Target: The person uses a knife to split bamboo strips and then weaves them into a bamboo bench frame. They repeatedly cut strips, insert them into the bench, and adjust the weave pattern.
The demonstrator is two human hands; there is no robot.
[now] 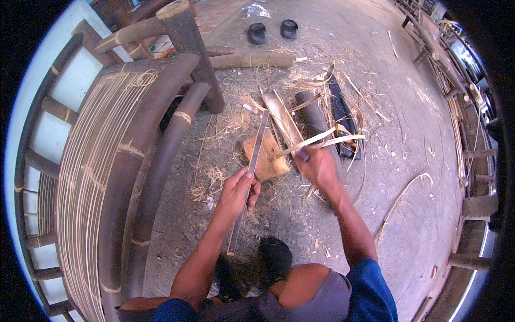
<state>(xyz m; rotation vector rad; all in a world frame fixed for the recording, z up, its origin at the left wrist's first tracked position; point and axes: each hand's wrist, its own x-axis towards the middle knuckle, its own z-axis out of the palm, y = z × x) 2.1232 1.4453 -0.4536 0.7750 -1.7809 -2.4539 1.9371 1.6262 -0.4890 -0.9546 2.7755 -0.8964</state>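
My left hand [238, 193] is closed around a long, narrow bamboo strip [258, 142], dark on its visible face, which slants from the shavings down toward my feet. My right hand [319, 167] is closed at the near end of a split bamboo piece [282, 119], whose pale hollow inside faces up. Thin pale bamboo strips [343, 139] cross beside the right hand's fingers. Between the two hands a wooden block [266, 158] lies on the floor. Just beyond the right hand is a dark bamboo tube [311, 110]. The right fingertips are partly hidden.
Shavings [214, 174] litter the concrete floor. A bamboo bench [120, 161] stands close on my left. A dark pouch [343, 115] lies right of the tube. Farther off are a bamboo pole [252, 60] and sandals [257, 34]. A curved strip [399, 201] rests at the right.
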